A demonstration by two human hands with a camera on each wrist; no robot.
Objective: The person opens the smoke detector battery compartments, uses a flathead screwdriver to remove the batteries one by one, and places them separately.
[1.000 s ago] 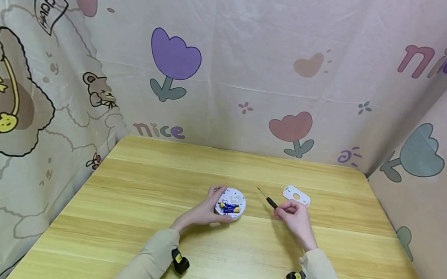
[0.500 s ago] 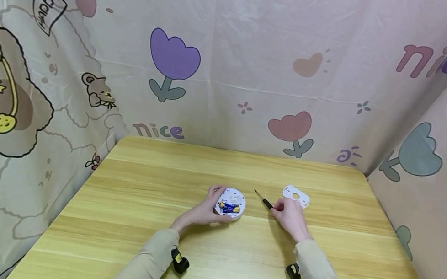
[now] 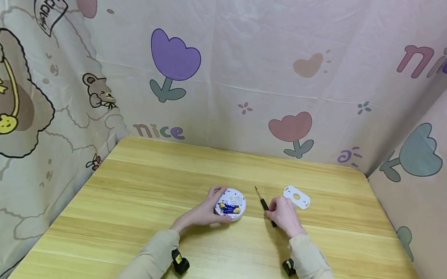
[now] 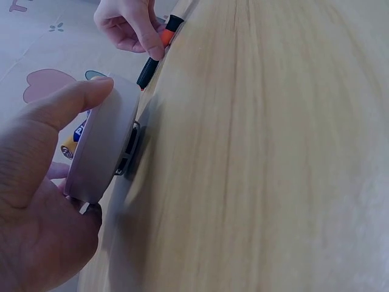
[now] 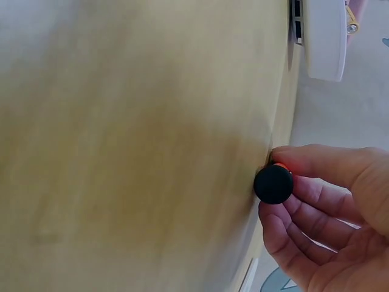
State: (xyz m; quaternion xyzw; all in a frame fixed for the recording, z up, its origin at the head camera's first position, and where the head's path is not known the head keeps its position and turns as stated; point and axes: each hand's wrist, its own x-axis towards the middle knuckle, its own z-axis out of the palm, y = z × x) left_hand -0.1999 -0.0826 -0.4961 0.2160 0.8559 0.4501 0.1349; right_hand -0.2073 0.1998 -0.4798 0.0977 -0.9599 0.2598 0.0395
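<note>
My left hand grips a round white smoke alarm by its left edge, thumb on the near side and fingers on the far side. A blue and yellow battery shows in its upward-facing back. In the left wrist view the alarm's casing stands on edge to the camera, with a black slotted part beneath. To its right, my right hand pinches a screwdriver by its black and orange handle, low over the table. Its thin shaft points away from me. The right wrist view shows the handle's round black end.
A white oblong plate with a central hole lies just beyond my right hand. The wooden table meets a printed curtain at its back edge. Black cameras hang from both wrists.
My right hand has moved left and lower with the screwdriver. The screwdriver has turned to point more straight away from me, and its handle end now shows behind my fingers. My left hand stays put.
</note>
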